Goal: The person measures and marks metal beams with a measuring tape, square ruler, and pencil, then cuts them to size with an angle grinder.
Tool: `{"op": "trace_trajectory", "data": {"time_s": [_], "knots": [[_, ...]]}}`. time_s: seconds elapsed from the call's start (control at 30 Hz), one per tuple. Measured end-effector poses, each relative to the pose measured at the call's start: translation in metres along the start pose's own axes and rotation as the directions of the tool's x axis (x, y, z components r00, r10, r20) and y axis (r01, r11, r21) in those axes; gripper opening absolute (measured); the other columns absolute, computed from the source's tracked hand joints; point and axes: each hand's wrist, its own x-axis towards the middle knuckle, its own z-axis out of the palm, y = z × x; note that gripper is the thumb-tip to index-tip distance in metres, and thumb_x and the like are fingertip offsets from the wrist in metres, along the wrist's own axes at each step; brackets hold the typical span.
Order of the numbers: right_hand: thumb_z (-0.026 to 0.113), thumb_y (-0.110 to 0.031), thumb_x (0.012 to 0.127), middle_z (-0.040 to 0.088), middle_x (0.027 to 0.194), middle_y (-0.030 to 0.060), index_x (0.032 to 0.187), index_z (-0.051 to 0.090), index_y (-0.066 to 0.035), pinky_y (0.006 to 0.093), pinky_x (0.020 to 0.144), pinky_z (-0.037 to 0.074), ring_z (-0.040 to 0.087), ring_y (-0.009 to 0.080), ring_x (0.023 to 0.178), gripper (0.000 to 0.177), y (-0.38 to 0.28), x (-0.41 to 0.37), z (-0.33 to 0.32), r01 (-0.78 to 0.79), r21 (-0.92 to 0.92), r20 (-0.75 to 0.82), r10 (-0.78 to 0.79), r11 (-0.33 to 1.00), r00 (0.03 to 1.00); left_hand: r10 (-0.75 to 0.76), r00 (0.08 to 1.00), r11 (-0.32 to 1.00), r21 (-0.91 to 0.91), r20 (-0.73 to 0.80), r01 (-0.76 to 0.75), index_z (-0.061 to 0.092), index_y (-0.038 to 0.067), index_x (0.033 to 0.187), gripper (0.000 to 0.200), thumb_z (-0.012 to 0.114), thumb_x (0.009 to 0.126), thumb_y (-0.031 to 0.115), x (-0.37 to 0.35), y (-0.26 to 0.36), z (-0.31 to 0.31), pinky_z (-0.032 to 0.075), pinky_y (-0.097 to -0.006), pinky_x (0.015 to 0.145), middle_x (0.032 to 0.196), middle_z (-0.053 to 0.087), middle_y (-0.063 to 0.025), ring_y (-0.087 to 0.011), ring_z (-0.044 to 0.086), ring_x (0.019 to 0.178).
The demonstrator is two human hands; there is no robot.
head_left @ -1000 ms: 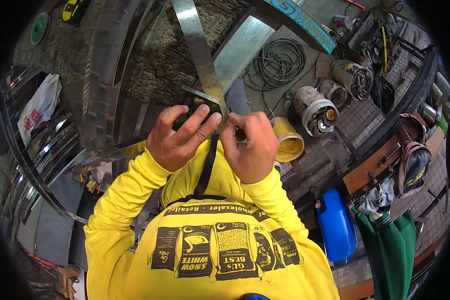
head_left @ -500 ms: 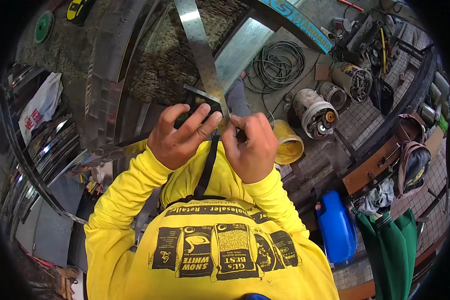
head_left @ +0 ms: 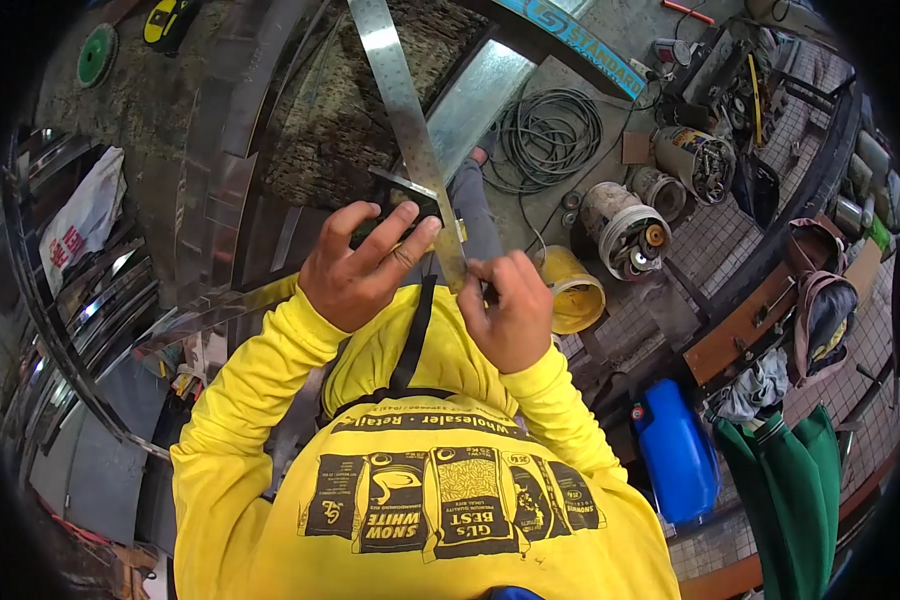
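Observation:
A combination square [head_left: 410,120] with a long steel rule is in front of my body, the rule slanting up and away. My left hand [head_left: 362,262] holds its dark head, fingers bent over it; the palm side is hidden. Close by on the right, my right hand [head_left: 510,308] pinches the near end of the rule between thumb and forefinger, its other fingers curled in. Beyond the head lies a rough, dark, worn board [head_left: 325,130], with a shiny metal bar [head_left: 480,95] to its right.
Steel strips [head_left: 205,170] run along the left. To the right are a coiled cable [head_left: 550,140], a yellow bucket [head_left: 575,300], a bucket of discs [head_left: 635,240] and a blue jug [head_left: 675,450]. A tape measure [head_left: 170,22] and green disc [head_left: 95,55] lie far left.
My right hand has moved slightly down and right, and more of the rule's near end shows. My left hand stays on the head. The view has shifted slightly.

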Motion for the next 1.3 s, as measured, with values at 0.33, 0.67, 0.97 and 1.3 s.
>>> {"op": "trace_trajectory", "data": {"time_s": [0.33, 0.67, 0.97, 1.3], "knots": [[0.073, -0.004, 0.081, 0.047, 0.084, 0.0111, 0.145, 0.060, -0.015, 0.0403, 0.064, 0.050, 0.058, 0.0305, 0.074, 0.066, -0.004, 0.008, -0.010, 0.167, -0.243, 0.196, -0.120, 0.955, 0.973, -0.013, 1.000, 1.000, -0.017, -0.026, 0.012, 0.075, 0.013, 0.129, 0.055, 0.087, 0.076, 0.008, -0.004, 0.001, 0.000, 0.050, -0.0381, 0.098, 0.138, 0.062, -0.0053, -0.0307, 0.051, 0.118], [0.050, -0.007, 0.089, 0.057, 0.077, 0.0089, 0.086, 0.061, 0.003, 0.0323, 0.059, 0.046, 0.055, 0.0191, 0.065, 0.014, 0.049, -0.053, -0.009, -0.563, 0.772, 0.373, 0.506, 0.296, 0.778, -0.033, 0.999, 0.999, -0.026, -0.036, 0.032, 0.075, 0.013, 0.129, 0.048, 0.084, 0.083, 0.014, -0.002, 0.001, -0.002, 0.053, -0.0380, 0.093, 0.134, 0.064, -0.0033, -0.0285, 0.053, 0.114], [0.059, -0.032, 0.108, 0.059, 0.073, 0.0009, 0.092, 0.065, -0.001, 0.0283, 0.061, 0.043, 0.051, 0.0095, 0.064, 0.036, 0.034, -0.016, 0.023, -0.534, 0.692, 0.454, 0.282, 0.486, 0.845, -0.080, 0.997, 0.996, -0.029, -0.008, 0.080, 0.075, 0.015, 0.131, 0.056, 0.087, 0.076, 0.009, 0.001, 0.005, -0.003, 0.051, -0.0401, 0.098, 0.134, 0.062, -0.0077, -0.0309, 0.053, 0.118], [0.065, -0.021, 0.105, 0.066, 0.072, 0.0084, 0.093, 0.069, 0.002, 0.0316, 0.062, 0.047, 0.058, 0.0124, 0.065, 0.026, 0.039, -0.011, 0.034, -0.259, 0.581, 0.268, 0.120, 0.771, 0.956, -0.347, 0.937, 0.928, 0.135, -0.034, 0.348, 0.040, 0.007, 0.160, 0.102, 0.083, 0.082, 0.058, -0.060, -0.019, -0.019, 0.056, -0.0435, 0.076, 0.101, 0.067, -0.0152, -0.0319, 0.068, 0.086]]}}
